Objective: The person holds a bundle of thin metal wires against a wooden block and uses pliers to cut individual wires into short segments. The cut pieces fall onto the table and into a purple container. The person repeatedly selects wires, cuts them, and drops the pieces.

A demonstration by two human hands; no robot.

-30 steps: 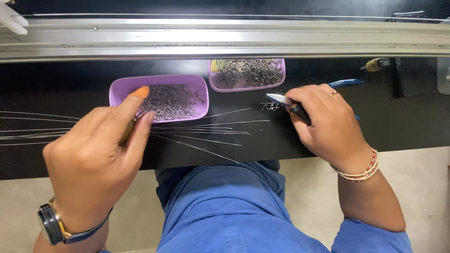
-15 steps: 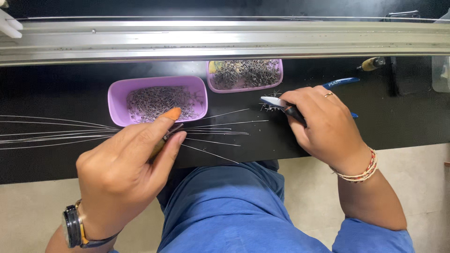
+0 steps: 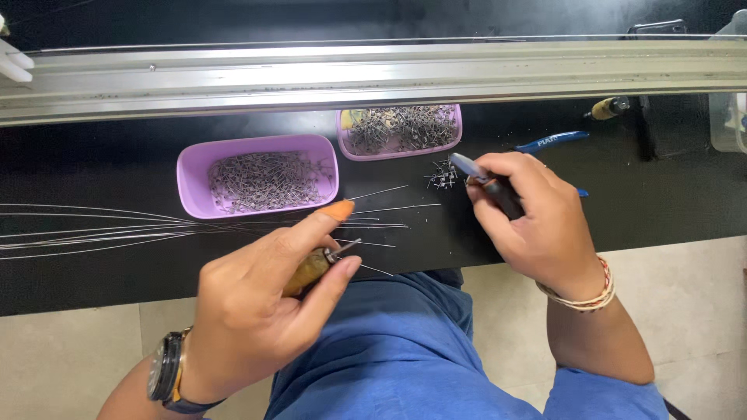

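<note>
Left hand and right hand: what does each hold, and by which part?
The left hand grips a brown-handled tool by its handle; the right hand grips pliers by their dark handles.

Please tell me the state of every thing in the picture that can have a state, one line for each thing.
left hand: closed around a brown-handled tool, tip on a wire.
right hand: closed around pliers.
near purple tray: open, full of small metal pieces.
far purple tray: open, full of metal pieces.
long wires: lying flat on the black bench.
blue-handled pliers: lying unused.
</note>
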